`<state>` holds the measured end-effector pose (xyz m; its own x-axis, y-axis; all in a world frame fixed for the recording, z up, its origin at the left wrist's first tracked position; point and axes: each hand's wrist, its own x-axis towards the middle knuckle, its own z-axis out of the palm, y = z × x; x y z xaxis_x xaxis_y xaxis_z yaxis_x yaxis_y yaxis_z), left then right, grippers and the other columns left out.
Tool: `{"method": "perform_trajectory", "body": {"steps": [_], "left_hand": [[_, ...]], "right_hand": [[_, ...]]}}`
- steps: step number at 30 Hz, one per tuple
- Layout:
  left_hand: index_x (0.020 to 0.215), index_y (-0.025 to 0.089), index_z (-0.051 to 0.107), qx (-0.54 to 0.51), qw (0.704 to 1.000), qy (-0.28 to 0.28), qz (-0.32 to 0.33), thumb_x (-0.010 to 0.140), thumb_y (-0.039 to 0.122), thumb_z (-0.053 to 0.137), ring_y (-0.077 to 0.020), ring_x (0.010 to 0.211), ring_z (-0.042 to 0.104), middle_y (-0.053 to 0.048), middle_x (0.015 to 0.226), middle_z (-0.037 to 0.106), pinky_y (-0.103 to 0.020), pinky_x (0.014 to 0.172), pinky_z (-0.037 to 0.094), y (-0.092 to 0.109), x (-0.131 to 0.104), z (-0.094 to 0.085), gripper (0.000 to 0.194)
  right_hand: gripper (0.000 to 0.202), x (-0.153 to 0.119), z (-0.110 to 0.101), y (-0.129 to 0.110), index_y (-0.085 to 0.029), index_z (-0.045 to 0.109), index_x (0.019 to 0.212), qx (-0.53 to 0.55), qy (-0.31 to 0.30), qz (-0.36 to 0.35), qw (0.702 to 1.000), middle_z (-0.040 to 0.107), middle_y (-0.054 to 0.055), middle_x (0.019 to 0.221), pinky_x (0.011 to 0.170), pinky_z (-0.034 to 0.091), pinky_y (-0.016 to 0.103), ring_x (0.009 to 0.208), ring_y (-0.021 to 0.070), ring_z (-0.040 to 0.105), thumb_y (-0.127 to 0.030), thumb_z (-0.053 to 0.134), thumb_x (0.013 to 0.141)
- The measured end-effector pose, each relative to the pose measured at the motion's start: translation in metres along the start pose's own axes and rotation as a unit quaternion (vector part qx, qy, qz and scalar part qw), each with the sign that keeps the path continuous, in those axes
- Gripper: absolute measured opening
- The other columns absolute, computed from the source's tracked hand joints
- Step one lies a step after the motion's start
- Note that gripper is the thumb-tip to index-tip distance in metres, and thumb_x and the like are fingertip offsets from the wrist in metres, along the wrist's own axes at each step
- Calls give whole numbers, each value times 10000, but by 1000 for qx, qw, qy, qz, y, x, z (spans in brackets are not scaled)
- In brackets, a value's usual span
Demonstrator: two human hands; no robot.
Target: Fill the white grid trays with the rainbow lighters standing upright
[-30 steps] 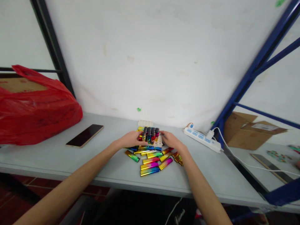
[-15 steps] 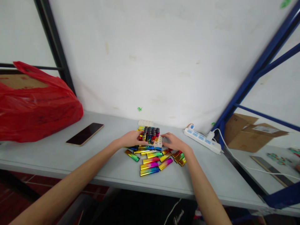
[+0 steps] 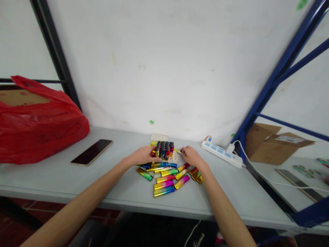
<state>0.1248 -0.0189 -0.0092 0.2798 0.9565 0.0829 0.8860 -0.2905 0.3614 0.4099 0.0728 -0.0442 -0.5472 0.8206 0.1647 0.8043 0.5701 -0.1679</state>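
Observation:
Shiny coloured lighters stand upright with dark tops in a white tray [image 3: 174,158], whose right part shows bare slots. My left hand [image 3: 147,155] is closed around the left side of this upright group [image 3: 164,150]. To the right of the tray, my right hand [image 3: 189,155] pinches the dark end of a yellow lighter [image 3: 178,151], which points left toward the group. Several more lighters lie flat in front of the tray, among them a blue and yellow one [image 3: 164,191] and a green one [image 3: 144,174]. A second white tray [image 3: 158,137] lies behind.
A phone [image 3: 92,152] and a red plastic bag [image 3: 43,123] are at the left of the grey table [image 3: 123,190]. A white power strip [image 3: 222,154] with its cable lies at the right, near a blue frame and a cardboard box [image 3: 272,145]. A wall rises behind.
A yellow lighter now shows in my right hand, which was beside the tray with no lighter visible in it. My left hand stays at the upright group. The view has shifted slightly.

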Motion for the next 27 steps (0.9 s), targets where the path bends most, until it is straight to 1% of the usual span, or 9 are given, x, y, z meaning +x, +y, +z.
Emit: {"method": "perform_trajectory", "body": {"steps": [5,8,10,13,15,18,21,23,27], "left_hand": [[1037,172,612,-2,1000,-2,7,807,746,585,-253,765,677,-78,897,734,-291,615,401,0,0,0,618],[1047,173,617,-2,1000,-1,5,801,752,584,-258,780,679,-78,900,734,-292,626,408,0,0,-1,630],[1059,172,623,-3,1000,0,4,795,757,583,-263,790,680,-77,893,733,-294,636,415,1,0,-1,643],[1071,173,629,-8,1000,-2,4,791,754,584,-265,800,681,-71,879,732,-295,651,424,1,0,-1,647],[1070,169,632,-7,1000,-1,6,789,757,581,-268,803,680,-74,870,731,-298,653,428,1,0,-1,654],[1079,155,634,-3,1000,1,7,786,768,575,-275,804,681,-87,864,730,-305,651,435,0,0,-1,682],[1110,154,634,-6,1000,3,0,772,775,586,-278,806,684,-84,855,729,-306,656,445,-1,0,0,709],[1133,151,631,-9,1000,4,-3,768,778,590,-279,805,686,-83,849,729,-307,660,450,-1,0,0,727],[1115,148,632,-7,1000,5,9,789,761,587,-272,796,687,-88,872,730,-303,652,444,-3,0,2,696]], "right_hand": [[224,1,4,1,-178,669,1111,16,20,25,999,649,139,1115,903,444,335,1043,245,606,-289,562,950],[189,5,10,6,-159,666,1064,58,56,37,996,655,137,1108,934,451,346,1056,239,608,-243,594,911],[194,10,13,11,-151,661,1049,122,90,45,987,664,129,1110,954,460,350,1039,223,620,-197,616,866],[196,18,16,15,-161,651,1011,280,139,77,947,693,107,1087,934,498,358,984,203,650,-215,634,823],[238,21,15,15,-169,640,1011,399,156,93,899,710,102,1069,888,528,370,972,210,663,-308,646,818],[396,18,9,10,-188,612,1062,554,164,84,812,719,110,1098,842,553,377,1013,228,669,-472,683,795],[486,14,2,1,-221,582,1105,647,163,70,742,725,91,1060,825,564,379,967,223,696,-545,721,771],[495,12,-2,-7,-226,586,1101,663,161,56,729,705,49,957,784,573,362,825,184,696,-564,726,767],[451,13,-6,-24,-192,634,1010,630,171,20,758,588,-18,801,588,528,256,551,72,493,-559,722,763]]}}
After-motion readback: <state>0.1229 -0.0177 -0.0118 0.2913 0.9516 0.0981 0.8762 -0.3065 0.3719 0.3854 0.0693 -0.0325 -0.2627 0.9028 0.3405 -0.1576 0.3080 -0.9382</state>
